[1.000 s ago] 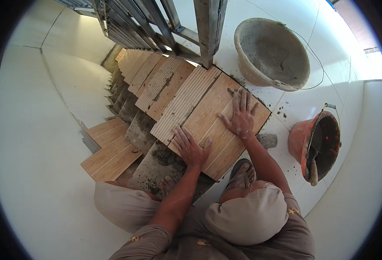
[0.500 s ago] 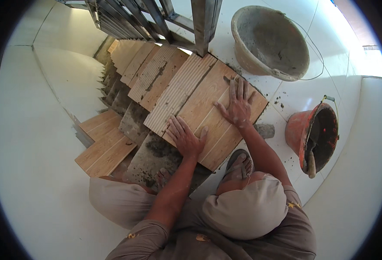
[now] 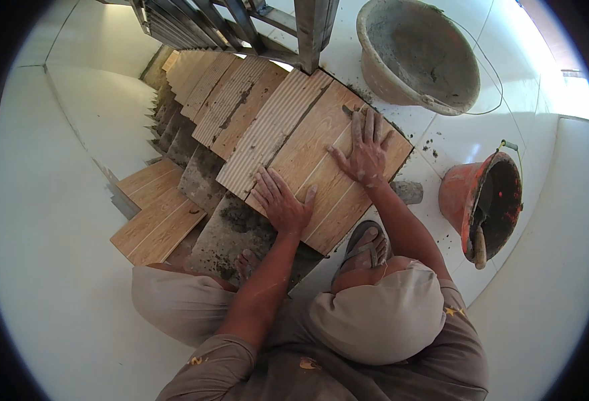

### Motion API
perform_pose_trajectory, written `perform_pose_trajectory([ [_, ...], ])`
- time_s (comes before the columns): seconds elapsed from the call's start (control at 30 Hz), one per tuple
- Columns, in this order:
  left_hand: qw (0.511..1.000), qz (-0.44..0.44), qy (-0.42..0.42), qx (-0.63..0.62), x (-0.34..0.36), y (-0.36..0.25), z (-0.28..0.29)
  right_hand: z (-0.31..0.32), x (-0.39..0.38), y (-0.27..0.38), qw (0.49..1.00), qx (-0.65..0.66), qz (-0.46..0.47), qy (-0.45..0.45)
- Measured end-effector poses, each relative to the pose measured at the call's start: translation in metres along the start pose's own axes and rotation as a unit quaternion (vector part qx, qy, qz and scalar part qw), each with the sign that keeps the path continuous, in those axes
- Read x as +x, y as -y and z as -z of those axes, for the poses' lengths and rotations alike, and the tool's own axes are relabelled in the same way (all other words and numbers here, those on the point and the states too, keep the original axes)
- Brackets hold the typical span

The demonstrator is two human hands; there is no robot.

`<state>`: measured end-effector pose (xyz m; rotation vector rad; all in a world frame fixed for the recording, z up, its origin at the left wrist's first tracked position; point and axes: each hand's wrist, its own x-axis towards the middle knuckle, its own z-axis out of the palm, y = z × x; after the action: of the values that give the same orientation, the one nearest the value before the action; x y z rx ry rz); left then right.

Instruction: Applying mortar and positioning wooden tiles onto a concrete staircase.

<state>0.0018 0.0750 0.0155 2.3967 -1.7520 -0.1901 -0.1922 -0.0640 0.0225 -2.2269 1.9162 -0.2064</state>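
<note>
A wood-patterned tile (image 3: 308, 160) lies on the stair tread in front of me, against a ribbed edge tile (image 3: 274, 127). My left hand (image 3: 284, 204) rests palm down on its lower left part, fingers spread and the fingertips by the ribbed tile. Flat on the upper right part is my right hand (image 3: 366, 152), its fingers stretched apart. Just beyond the right fingertips sits a small dark piece (image 3: 348, 111) on the tile. Neither hand grips anything. Below the tile's left edge shows a rough tread (image 3: 231, 234) with wet mortar on it.
Spare wood-patterned tiles (image 3: 157, 227) lean at left by the white wall (image 3: 54, 214). A metal railing (image 3: 308, 33) rises at the far side. To the right stand a grey mortar basin (image 3: 374, 70) and a red bucket (image 3: 456, 190) holding a trowel (image 3: 479, 247). A grey block (image 3: 409, 192) lies near my foot.
The whole view has shifted slightly, with the stairs sitting a little higher and further left. Both hands stay pressed flat on the tile in nearly the same places.
</note>
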Motion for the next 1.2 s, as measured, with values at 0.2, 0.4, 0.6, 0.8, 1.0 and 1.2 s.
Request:
perform_pose_trajectory([
  [0.2, 1.0, 0.008, 0.014, -0.01, -0.003, 0.002, 0.0, -0.005, -0.002, -0.002, 1.0, -0.007, 0.016, -0.012],
  [0.4, 1.0, 0.005, 0.011, -0.006, 0.001, 0.002, 0.0, -0.003, 0.002, -0.001, 1.0, 0.002, 0.019, -0.023],
  [0.6, 1.0, 0.001, 0.005, -0.005, 0.0, 0.003, -0.004, -0.002, 0.005, -0.004, 0.999, -0.014, 0.014, -0.03],
  [0.8, 0.998, -0.039, 0.029, 0.026, 0.018, -0.004, -0.006, -0.006, 0.007, 0.004, 0.998, 0.057, -0.024, 0.016],
  [1.0, 0.991, -0.128, 0.03, 0.013, 0.064, -0.02, -0.008, -0.011, 0.016, 0.004, 0.999, 0.035, -0.003, -0.017],
  [1.2, 0.99, -0.135, 0.03, 0.018, 0.057, -0.023, -0.007, -0.008, 0.007, 0.001, 0.999, 0.049, -0.017, 0.017],
])
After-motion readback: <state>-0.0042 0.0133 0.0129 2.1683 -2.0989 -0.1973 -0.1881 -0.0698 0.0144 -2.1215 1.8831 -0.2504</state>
